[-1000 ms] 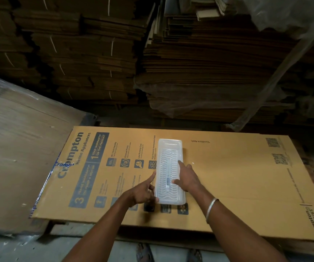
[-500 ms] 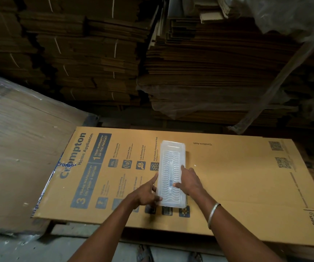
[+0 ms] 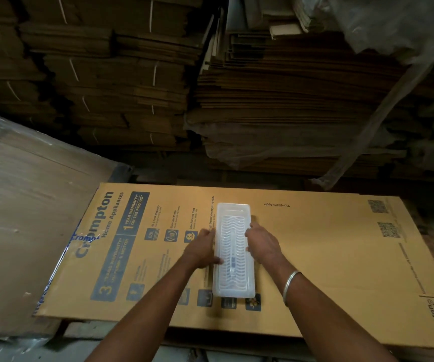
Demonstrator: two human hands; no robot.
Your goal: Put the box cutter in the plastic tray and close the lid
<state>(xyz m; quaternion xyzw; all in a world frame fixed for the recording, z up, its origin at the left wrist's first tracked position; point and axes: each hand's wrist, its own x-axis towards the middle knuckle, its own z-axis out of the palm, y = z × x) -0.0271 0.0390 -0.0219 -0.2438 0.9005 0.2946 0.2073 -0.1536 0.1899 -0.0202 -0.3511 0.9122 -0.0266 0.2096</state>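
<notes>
A long translucent white plastic tray lies lengthwise on a flattened printed carton. Its ribbed lid sits on top of it. Through the lid a slim box cutter shows faintly, lying along the middle. My left hand clasps the tray's left long side, fingers curled over the edge. My right hand holds the right long side opposite it, thumb on the rim. A metal bangle circles the right wrist.
The flattened yellow carton serves as the work surface. A plastic-wrapped cardboard stack stands tilted at the left. Tall stacks of flattened cartons fill the back, with loose plastic sheeting hanging at the right.
Both hands moved from resting on the lid near its lower half to gripping the tray's two long sides further up. The tray stayed in place.
</notes>
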